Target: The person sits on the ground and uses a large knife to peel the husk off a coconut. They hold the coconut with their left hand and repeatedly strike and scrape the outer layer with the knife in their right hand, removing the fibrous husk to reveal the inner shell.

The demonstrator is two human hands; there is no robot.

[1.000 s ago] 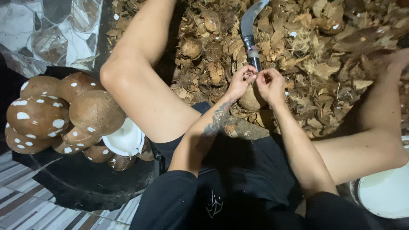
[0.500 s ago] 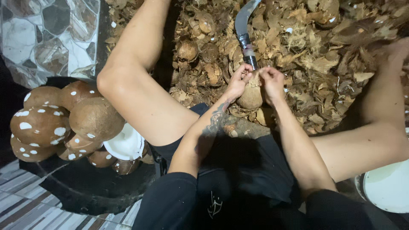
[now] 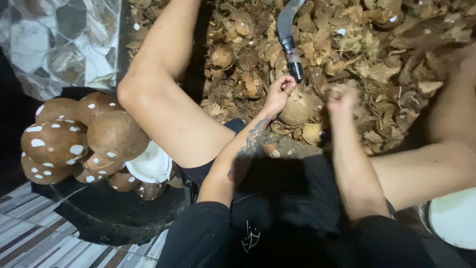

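The left hand (image 3: pixel 278 93) grips the top of a brown coconut (image 3: pixel 296 108) resting against the curved blade (image 3: pixel 288 31) among husk scraps (image 3: pixel 377 59). The right hand (image 3: pixel 341 99) is blurred beside it, clenched around a strip of husk.

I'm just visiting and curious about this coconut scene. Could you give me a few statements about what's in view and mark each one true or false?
1. The left hand rests on the coconut between the person's knees. True.
2. The right hand grips the curved blade. False: it is blurred and off to the coconut's right, apart from the blade, which stands among the husks.
3. A pile of brown peeled coconuts with white spots sits on the person's left. True.
4. The ground in front of the person is bare tile. False: it is covered with dry husks.
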